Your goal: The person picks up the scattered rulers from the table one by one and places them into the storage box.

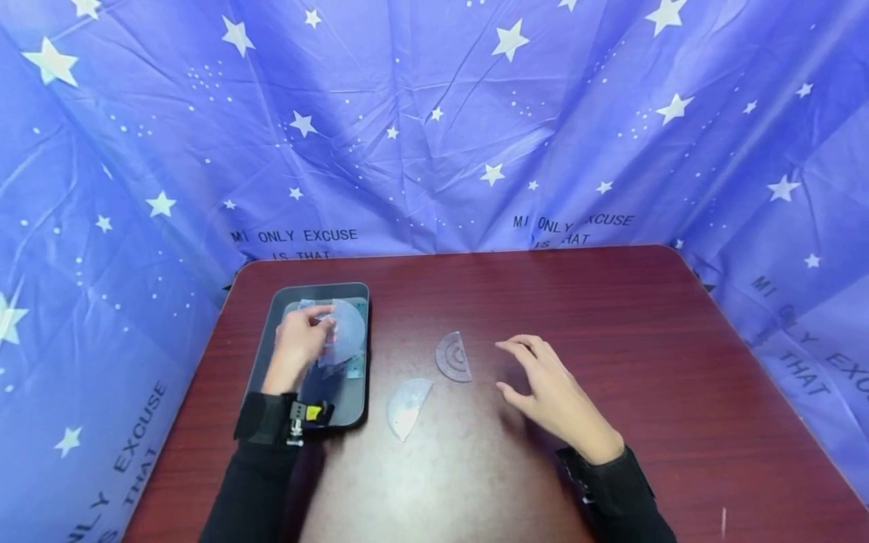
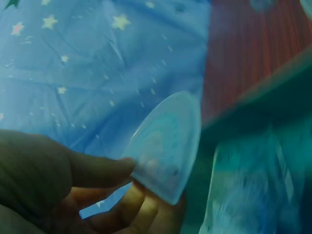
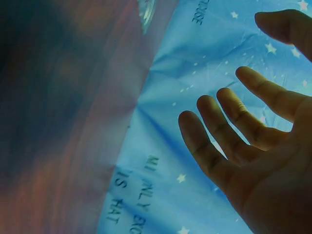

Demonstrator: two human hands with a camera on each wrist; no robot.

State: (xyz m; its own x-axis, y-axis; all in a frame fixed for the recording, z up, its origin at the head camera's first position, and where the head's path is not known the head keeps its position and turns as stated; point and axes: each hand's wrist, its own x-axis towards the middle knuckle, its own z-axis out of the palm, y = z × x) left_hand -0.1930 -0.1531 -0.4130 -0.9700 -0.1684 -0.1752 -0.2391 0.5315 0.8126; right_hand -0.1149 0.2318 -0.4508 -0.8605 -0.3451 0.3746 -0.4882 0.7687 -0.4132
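My left hand (image 1: 302,343) is over a grey tray (image 1: 353,411) at the left of the table and pinches a clear protractor (image 2: 168,141) between thumb and fingers. In the left wrist view the protractor is tilted, its curved edge upward. Two more half-round clear protractors lie on the table: a smaller one (image 1: 452,357) near the middle, and a larger one (image 1: 409,407) closer to the tray. My right hand (image 1: 553,388) hovers to the right of them, fingers spread and gently bent, holding nothing.
Clear, bluish flat pieces (image 1: 356,366) lie inside the tray, partly hidden by my left hand. The dark red wooden table (image 1: 577,294) reaches back to a blue curtain (image 1: 407,151) with white stars, which also hangs along both sides.
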